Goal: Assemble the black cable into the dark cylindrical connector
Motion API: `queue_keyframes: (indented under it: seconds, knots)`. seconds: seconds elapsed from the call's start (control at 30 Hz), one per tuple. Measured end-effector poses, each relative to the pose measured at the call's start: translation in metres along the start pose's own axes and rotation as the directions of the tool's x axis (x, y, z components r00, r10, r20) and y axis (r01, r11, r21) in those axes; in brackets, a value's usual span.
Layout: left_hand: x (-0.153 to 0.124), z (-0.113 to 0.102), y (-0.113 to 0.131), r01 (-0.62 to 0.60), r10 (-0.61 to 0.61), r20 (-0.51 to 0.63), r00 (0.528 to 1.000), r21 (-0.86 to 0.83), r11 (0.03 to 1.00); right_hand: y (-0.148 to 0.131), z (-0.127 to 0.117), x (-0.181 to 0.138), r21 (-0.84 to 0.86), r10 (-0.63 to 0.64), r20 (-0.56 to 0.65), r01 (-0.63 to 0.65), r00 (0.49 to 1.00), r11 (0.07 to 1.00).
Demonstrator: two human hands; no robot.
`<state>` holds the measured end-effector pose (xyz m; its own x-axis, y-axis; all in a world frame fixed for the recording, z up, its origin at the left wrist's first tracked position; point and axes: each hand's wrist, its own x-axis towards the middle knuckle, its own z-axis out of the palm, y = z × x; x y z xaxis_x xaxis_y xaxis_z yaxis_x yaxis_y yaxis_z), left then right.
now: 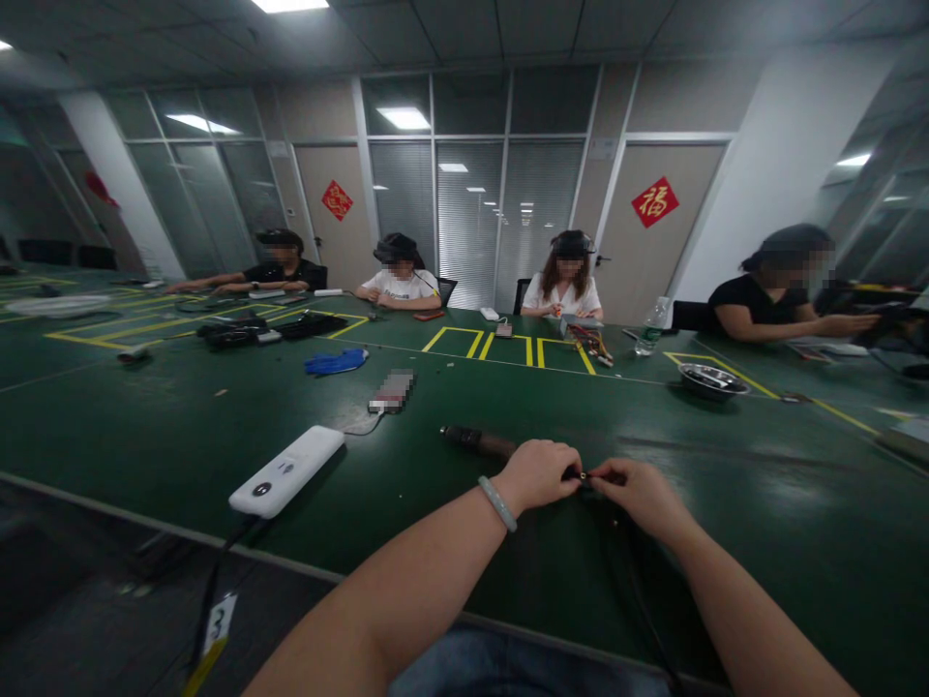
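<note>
A dark cylindrical tool with a metal tip (471, 441) runs left from my left hand (537, 474), its other end hidden behind the fingers. My left hand is closed round its right end, palm down, a pale bangle on the wrist. At the fingertips shows a small brass-coloured part (583, 475). From the right, my right hand (643, 492) pinches at this same spot with thumb and forefinger, almost touching the left fingers. What the pinch holds is too small to make out. A black cable (639, 581) hangs from below the hands toward the table's near edge.
On the green table (406, 503), a white power bank (290, 471) is cabled to a phone (393, 390). Beyond lie a blue glove (336, 362) and black bags (268, 329). A metal bowl (712, 380) and water bottle (652, 327) stand right. Several people sit across the table.
</note>
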<state>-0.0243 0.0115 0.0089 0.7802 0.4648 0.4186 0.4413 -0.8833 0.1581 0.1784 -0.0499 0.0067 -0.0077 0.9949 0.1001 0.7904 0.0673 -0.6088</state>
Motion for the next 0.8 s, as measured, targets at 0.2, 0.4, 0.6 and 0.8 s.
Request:
queue_keyframes:
  seconds: [0.2,0.4,0.6,0.8]
  knots:
    - [0.0,0.0,0.002,0.002,-0.002,-0.008,1.0,0.007,1.0,0.001,-0.002,-0.001,0.012,-0.012,0.007,0.012,1.0,1.0]
    - [0.0,-0.002,0.004,0.013,-0.014,0.015,1.0,0.02,1.0,-0.001,-0.005,-0.002,0.01,-0.015,0.017,0.015,1.0,1.0]
    - [0.001,-0.003,0.005,-0.009,0.008,0.023,1.0,0.028,1.0,-0.002,-0.004,-0.002,-0.008,-0.007,0.04,0.008,0.999,1.0]
    - [0.0,0.0,0.005,-0.028,0.028,-0.002,1.0,0.07,0.997,-0.011,-0.004,-0.005,-0.082,-0.015,-0.002,0.015,1.0,0.997]
